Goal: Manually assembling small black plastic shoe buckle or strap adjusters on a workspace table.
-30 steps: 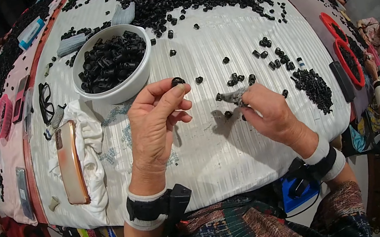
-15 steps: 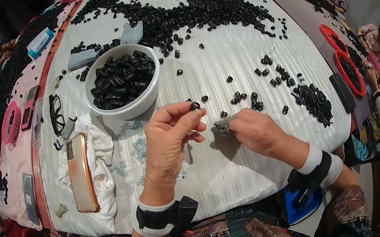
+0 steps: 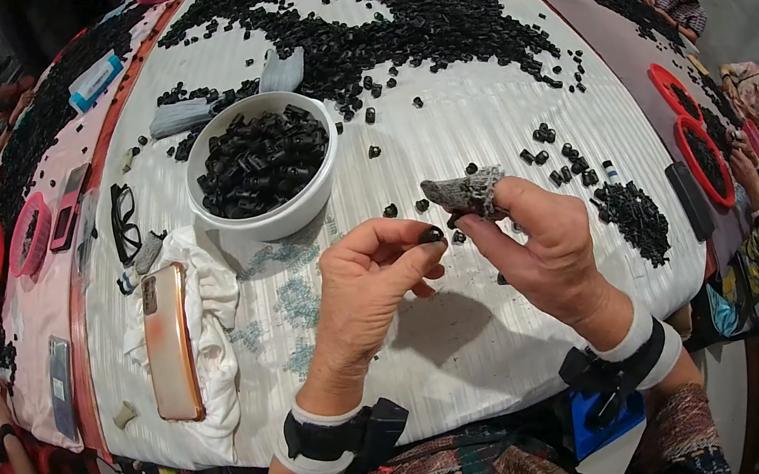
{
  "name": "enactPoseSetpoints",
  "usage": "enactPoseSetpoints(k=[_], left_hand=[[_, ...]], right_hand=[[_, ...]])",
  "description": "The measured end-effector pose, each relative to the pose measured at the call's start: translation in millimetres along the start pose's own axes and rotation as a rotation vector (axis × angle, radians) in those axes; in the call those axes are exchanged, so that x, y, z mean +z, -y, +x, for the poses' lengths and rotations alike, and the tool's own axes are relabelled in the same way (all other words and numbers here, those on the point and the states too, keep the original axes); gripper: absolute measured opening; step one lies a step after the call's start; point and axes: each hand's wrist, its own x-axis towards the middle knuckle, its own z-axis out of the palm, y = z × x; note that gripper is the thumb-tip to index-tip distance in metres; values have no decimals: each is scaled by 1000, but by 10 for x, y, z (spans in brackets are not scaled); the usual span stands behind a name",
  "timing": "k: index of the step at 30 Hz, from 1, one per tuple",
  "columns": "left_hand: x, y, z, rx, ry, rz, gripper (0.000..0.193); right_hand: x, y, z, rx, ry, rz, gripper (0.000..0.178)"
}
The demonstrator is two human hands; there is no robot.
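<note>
My left hand [image 3: 366, 275], thumb and fingertips pinched together, holds a small black ring-like plastic piece [image 3: 431, 235]. Just to its right is my right hand [image 3: 543, 244], curled, with a frayed grey knit finger sleeve [image 3: 465, 193] over what looks like its index finger. The thumb tip lies close under the sleeve; anything small gripped there is hidden. Both hands are over the white striped tabletop [image 3: 406, 390]. Beyond the left hand stands a white bowl [image 3: 330, 185] filled with black pieces [image 3: 260, 162]. Several loose black pieces [image 3: 563, 172] lie past the right hand.
A large spread of black pieces [image 3: 423, 21] covers the far table. A small dark pile [image 3: 636, 222] sits at right, near a black case [image 3: 687, 198]. At left are a phone [image 3: 171, 345] on white cloth [image 3: 220, 367] and eyeglasses [image 3: 125, 223]. People sit along both sides.
My right hand has risen and turned, so the grey sleeve now points left beside my left hand. My left hand has shifted slightly right and nearer, still pinching the black piece.
</note>
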Motion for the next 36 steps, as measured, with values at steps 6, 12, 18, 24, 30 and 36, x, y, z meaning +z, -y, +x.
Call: enactPoseSetpoints(k=[6, 12, 18, 24, 30, 36], left_hand=[[23, -25, -27, -9, -28, 34, 17], [18, -13, -35, 8, -35, 86, 15], [34, -6, -32, 1, -46, 95, 14], [39, 23, -45, -6, -80, 99, 13], [-7, 50, -13, -55, -69, 64, 15], [-33, 48, 7, -115, -54, -79, 17]], right_hand=[[79, 5, -9, -13, 29, -37, 15], [137, 3, -36, -23, 34, -76, 18], [154, 22, -28, -92, 45, -157, 21], [196, 5, -57, -163, 63, -199, 21], [206, -4, -101, -108, 129, -190, 21], [95, 0, -106, 19, 146, -111, 42]])
